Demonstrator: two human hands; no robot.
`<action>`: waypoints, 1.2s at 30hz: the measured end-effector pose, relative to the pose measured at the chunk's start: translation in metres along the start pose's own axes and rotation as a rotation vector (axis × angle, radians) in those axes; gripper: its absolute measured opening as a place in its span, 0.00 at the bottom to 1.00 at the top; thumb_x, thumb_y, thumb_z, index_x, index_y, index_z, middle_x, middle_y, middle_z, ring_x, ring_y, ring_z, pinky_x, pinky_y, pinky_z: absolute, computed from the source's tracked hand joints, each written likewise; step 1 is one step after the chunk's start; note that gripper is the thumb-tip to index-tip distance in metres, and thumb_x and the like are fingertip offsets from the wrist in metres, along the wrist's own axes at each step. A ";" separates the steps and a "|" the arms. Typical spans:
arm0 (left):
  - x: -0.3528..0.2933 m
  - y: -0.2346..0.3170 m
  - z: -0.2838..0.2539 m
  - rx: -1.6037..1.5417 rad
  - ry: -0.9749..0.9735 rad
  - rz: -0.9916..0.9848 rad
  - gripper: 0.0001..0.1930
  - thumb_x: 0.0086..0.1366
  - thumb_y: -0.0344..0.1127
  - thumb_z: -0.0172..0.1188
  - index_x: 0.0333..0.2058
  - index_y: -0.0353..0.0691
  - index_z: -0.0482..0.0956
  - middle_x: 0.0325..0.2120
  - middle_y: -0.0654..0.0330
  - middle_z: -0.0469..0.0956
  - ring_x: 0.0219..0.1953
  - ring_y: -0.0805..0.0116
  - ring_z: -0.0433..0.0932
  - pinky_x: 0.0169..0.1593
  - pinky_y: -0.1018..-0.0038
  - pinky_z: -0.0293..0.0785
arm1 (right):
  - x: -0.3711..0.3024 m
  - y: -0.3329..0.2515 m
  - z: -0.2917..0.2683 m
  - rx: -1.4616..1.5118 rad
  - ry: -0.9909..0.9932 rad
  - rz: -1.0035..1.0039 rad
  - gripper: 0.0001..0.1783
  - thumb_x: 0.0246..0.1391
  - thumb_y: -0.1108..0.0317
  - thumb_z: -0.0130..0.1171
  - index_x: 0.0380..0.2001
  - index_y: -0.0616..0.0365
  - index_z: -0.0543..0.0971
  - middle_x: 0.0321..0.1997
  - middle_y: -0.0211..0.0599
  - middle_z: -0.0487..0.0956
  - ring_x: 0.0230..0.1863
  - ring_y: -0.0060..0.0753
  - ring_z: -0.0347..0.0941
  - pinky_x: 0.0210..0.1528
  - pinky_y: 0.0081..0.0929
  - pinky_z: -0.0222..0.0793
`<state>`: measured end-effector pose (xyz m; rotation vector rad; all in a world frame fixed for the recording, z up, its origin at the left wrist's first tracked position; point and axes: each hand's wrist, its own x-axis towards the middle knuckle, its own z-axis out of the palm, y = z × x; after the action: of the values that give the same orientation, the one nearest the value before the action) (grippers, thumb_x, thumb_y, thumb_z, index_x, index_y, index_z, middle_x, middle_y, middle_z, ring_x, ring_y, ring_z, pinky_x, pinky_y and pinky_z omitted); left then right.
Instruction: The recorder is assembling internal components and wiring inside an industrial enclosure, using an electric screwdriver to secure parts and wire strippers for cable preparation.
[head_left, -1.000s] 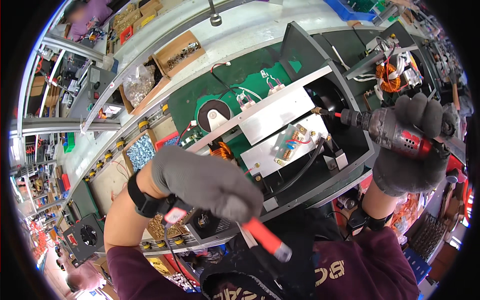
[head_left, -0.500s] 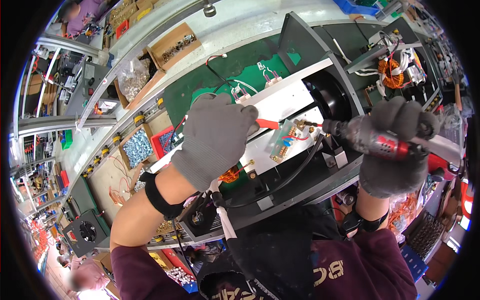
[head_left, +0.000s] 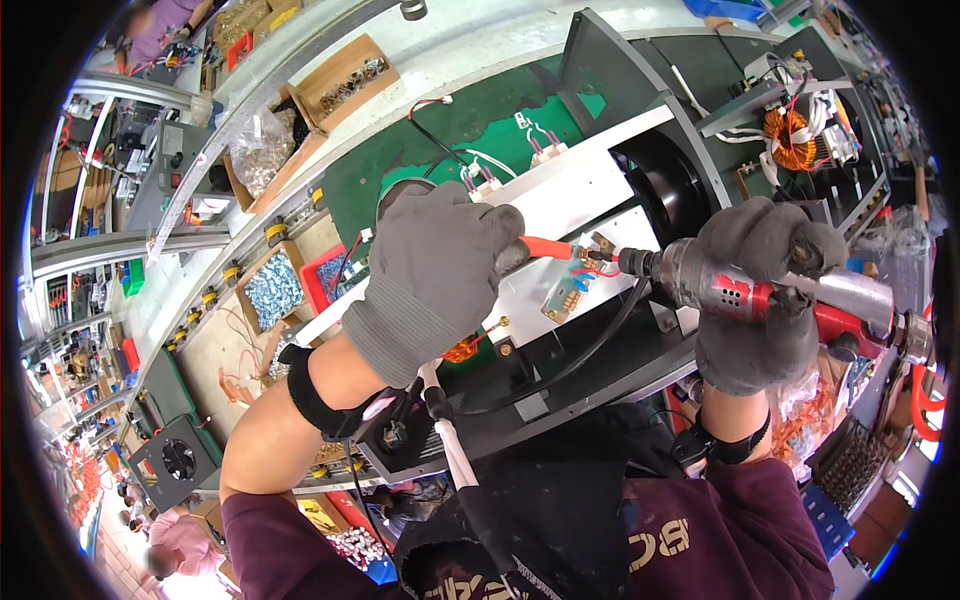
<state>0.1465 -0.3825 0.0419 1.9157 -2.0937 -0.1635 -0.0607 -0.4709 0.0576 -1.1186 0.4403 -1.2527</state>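
Note:
My left hand [head_left: 430,260], in a grey glove, is closed on a cable with a red-orange sleeve [head_left: 546,247]. The sleeve's end lies at the upper edge of a small circuit board [head_left: 566,296] on a silver metal block [head_left: 525,318]. My right hand [head_left: 760,295], gloved too, is wrapped round a red and grey power screwdriver [head_left: 735,288] held almost level. Its bit points left at the board's upper corner, close to the cable end; whether it sits on a screw I cannot tell. These parts lie inside a black metal housing [head_left: 600,372].
A black cable [head_left: 590,352] curves over the housing. A second unit with a copper coil [head_left: 790,138] stands at the far right. To the left are a box of small silvery parts [head_left: 274,292], a red bin [head_left: 318,280] and a cardboard box [head_left: 345,85]. Other people are farther off.
My right hand has brought the screwdriver left, so its bit is now at the board's upper corner. My left hand has shifted slightly right with the red-sleeved cable.

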 end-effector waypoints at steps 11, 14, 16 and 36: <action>0.005 0.015 0.006 0.061 -0.086 0.048 0.06 0.53 0.38 0.56 0.25 0.44 0.77 0.17 0.63 0.72 0.27 0.65 0.72 0.33 0.69 0.66 | -0.018 -0.010 -0.015 -0.226 -0.015 0.055 0.22 0.42 0.58 0.62 0.39 0.49 0.65 0.36 0.32 0.65 0.39 0.35 0.63 0.39 0.33 0.65; 0.007 0.009 0.011 0.109 -0.020 0.086 0.05 0.53 0.36 0.55 0.26 0.44 0.78 0.21 0.62 0.71 0.31 0.65 0.72 0.35 0.70 0.66 | -0.008 -0.006 -0.031 -0.228 -0.126 0.064 0.25 0.43 0.57 0.63 0.42 0.49 0.64 0.41 0.34 0.66 0.44 0.37 0.64 0.44 0.36 0.66; 0.007 0.009 0.014 0.133 -0.025 0.083 0.05 0.53 0.35 0.55 0.26 0.44 0.78 0.22 0.62 0.71 0.32 0.66 0.72 0.36 0.70 0.66 | -0.005 -0.005 -0.025 -0.214 -0.258 0.021 0.25 0.43 0.58 0.63 0.43 0.50 0.64 0.42 0.34 0.67 0.45 0.37 0.64 0.45 0.38 0.66; -0.010 -0.026 -0.022 -1.770 0.511 -0.671 0.12 0.64 0.29 0.47 0.42 0.30 0.74 0.36 0.55 0.77 0.38 0.68 0.76 0.44 0.77 0.72 | 0.001 -0.054 0.038 -0.180 -0.230 -0.045 0.18 0.47 0.59 0.59 0.36 0.56 0.67 0.29 0.33 0.65 0.29 0.30 0.62 0.33 0.29 0.63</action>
<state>0.1781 -0.3732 0.0544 1.0561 -0.3118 -1.0506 -0.0586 -0.4511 0.1199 -1.4149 0.3603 -1.1235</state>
